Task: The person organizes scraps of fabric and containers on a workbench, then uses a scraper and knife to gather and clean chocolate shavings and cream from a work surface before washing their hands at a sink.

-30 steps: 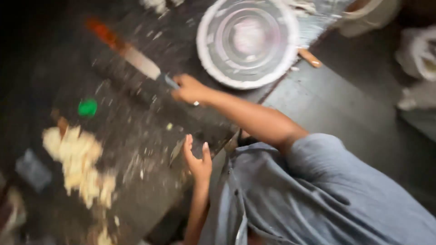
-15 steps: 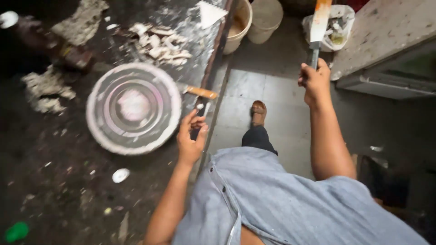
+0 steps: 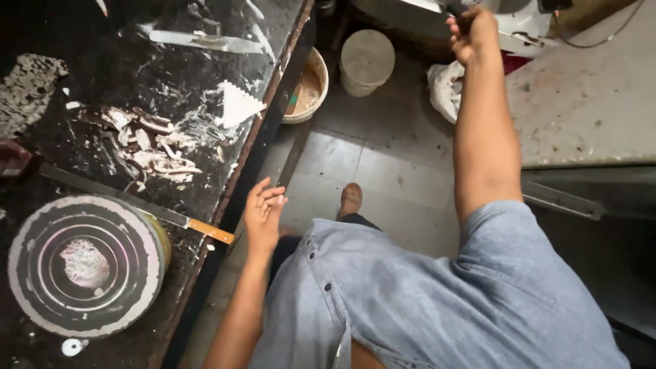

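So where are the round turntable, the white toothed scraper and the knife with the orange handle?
round turntable (image 3: 85,265): head view, centre of its ringed top.
white toothed scraper (image 3: 238,104): head view, middle of its flat face.
knife with the orange handle (image 3: 210,231): head view, on the handle.

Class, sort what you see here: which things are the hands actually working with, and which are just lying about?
In use: right hand gripping a dark handle; left hand open beside the counter edge.
Lying about: turntable, long knife, toothed scraper, two buckets.
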